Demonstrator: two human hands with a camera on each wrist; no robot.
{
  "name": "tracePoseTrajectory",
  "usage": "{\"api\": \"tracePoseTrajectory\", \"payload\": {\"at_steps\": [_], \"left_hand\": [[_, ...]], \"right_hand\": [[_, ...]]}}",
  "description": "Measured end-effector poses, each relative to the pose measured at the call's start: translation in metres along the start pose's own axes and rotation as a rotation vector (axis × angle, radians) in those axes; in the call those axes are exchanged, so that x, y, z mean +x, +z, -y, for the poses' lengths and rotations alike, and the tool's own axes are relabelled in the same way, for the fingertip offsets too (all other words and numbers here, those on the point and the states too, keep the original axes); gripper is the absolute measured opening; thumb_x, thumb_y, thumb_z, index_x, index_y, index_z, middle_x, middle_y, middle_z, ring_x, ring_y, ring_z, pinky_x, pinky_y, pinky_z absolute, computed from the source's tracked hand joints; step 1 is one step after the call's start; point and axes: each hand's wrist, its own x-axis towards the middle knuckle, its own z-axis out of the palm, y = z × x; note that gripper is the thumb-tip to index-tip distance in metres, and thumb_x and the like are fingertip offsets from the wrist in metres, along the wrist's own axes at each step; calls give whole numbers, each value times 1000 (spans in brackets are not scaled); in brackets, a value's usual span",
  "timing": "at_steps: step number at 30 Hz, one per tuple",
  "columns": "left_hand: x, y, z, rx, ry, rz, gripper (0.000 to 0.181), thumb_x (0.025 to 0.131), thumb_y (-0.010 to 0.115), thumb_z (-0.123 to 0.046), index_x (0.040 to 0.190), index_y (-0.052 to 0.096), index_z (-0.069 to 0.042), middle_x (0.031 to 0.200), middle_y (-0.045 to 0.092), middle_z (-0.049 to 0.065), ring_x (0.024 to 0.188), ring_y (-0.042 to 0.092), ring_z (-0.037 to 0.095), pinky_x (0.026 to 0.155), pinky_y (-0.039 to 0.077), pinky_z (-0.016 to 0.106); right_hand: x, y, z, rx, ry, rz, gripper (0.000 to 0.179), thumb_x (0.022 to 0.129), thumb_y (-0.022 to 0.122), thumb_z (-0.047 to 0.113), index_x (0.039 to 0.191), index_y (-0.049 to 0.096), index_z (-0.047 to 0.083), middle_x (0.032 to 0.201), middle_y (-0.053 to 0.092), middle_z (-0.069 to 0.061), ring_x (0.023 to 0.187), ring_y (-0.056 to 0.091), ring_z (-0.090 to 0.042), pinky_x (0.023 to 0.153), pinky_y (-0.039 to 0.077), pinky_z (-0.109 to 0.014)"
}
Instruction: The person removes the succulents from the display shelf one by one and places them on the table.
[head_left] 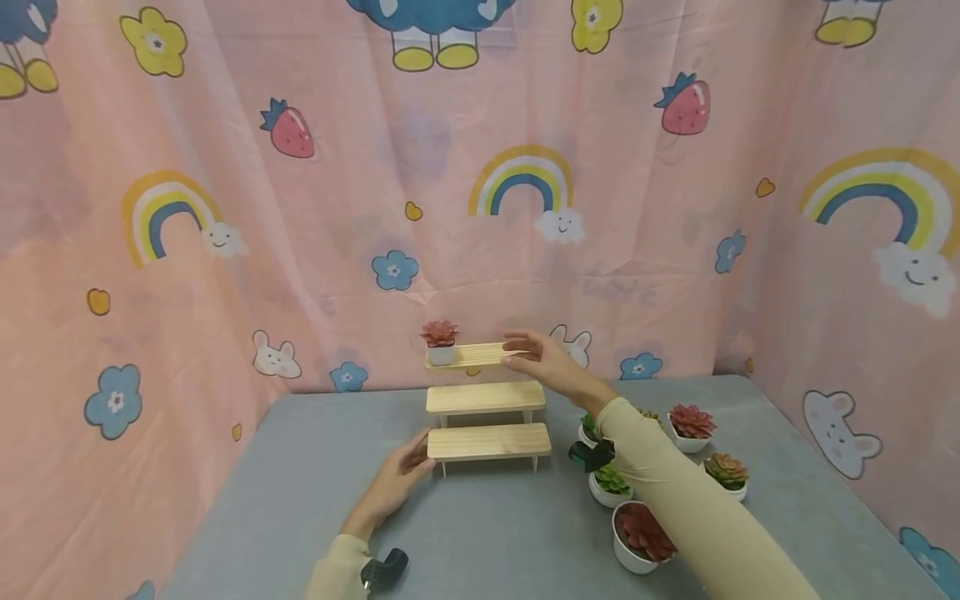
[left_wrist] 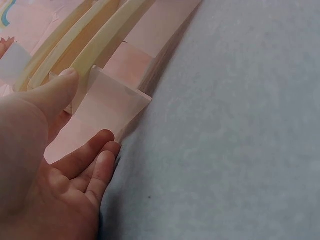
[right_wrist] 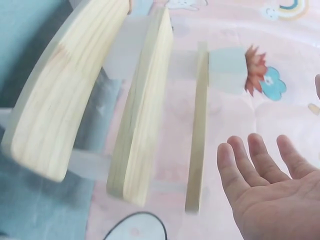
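A three-step wooden shelf stand with pale boards [head_left: 489, 442] and clear supports stands at the table's back. My left hand [head_left: 393, 479] is at the left end of its lowest board; in the left wrist view the thumb [left_wrist: 62, 90] lies on the board's edge and a finger goes beneath, pinching it. Other fingers curl loosely by the clear support [left_wrist: 110, 97]. A red succulent in a white pot [head_left: 441, 342] sits on the top board's left end. My right hand [head_left: 555, 367] hovers at that board's right end, fingers spread and holding nothing in the right wrist view.
Several potted succulents stand on the grey table at right, partly behind my right forearm: a red one [head_left: 692, 423], a green-orange one [head_left: 725, 473], a green one [head_left: 611, 483] and a large dark red one [head_left: 643, 533]. A patterned pink cloth [head_left: 337, 208] hangs behind the table.
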Motion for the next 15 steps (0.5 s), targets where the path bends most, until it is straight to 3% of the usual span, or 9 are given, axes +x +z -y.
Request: {"api": "tracePoseTrajectory", "payload": {"at_steps": [6,15], "left_hand": [[0,0,1,2,4,2,61,103,59,-22,158,34,-11,145,57,22,133,56,38,111,46,55],[0,0,0,-4,8,1,63,103,60,-24,158,34,-10,144,57,23,132,56,40,110,46,56]], "right_hand": [[28,18,2,9,18,-31,63,101,62,31,156,36,15,159,40,-18,144,43,-40,117,39,-57],[65,46,11,39,55,-81,69,98,65,27,157,33,10,161,36,-21,146,39,-43,117,38,-58]]}}
